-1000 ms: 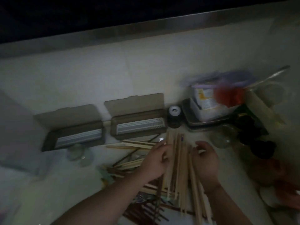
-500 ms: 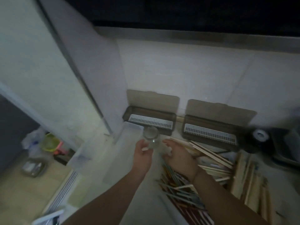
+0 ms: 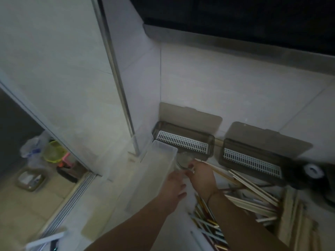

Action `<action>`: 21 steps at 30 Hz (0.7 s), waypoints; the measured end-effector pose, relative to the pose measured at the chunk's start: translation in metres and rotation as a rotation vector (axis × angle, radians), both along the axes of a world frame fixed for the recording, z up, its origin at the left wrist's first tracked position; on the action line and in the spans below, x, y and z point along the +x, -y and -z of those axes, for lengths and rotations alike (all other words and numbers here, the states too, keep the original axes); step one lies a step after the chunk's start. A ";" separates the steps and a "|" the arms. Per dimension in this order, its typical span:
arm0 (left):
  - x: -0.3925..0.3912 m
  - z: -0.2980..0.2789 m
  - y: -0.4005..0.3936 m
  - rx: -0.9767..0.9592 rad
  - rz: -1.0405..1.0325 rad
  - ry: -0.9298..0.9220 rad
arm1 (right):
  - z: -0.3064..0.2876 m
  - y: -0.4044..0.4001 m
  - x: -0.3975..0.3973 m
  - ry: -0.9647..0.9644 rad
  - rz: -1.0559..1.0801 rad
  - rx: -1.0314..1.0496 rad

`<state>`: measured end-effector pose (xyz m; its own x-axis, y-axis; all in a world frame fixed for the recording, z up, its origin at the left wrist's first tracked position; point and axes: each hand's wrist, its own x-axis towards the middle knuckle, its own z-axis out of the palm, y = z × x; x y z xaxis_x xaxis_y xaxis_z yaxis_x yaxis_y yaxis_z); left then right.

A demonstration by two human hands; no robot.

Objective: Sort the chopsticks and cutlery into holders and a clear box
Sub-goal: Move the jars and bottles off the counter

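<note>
The picture is dim. The left hand (image 3: 174,185) lies with loose, spread fingers on the wall of the clear box (image 3: 159,171), which stands on the bench (image 3: 116,201) by the wall corner. The right hand (image 3: 201,173) touches a small glass jar (image 3: 183,160) just beside the box; its fingers seem curled on the rim, but this is not sure. Two dark holders (image 3: 183,140) with open lids stand behind, against the wall. Wooden chopsticks (image 3: 253,189) and coloured ones (image 3: 206,220) lie in a heap at right, near the right forearm.
</note>
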<state>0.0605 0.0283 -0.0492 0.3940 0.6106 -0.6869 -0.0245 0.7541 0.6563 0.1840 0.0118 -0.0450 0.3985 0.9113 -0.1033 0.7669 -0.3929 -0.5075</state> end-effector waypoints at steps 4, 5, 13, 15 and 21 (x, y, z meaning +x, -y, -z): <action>0.002 0.011 -0.002 -0.159 -0.130 0.198 | -0.005 0.023 -0.001 -0.033 0.078 0.152; 0.003 0.010 -0.002 -0.183 -0.138 0.231 | -0.009 0.032 0.000 -0.051 0.082 0.201; 0.048 -0.024 0.031 -0.182 0.086 0.391 | -0.036 0.112 0.022 -0.256 0.224 0.405; 0.066 -0.031 0.053 -0.165 0.209 0.373 | -0.034 0.133 0.032 -0.236 0.312 0.438; 0.145 -0.035 0.124 -0.157 0.480 0.242 | -0.032 0.221 0.078 -0.217 0.746 0.660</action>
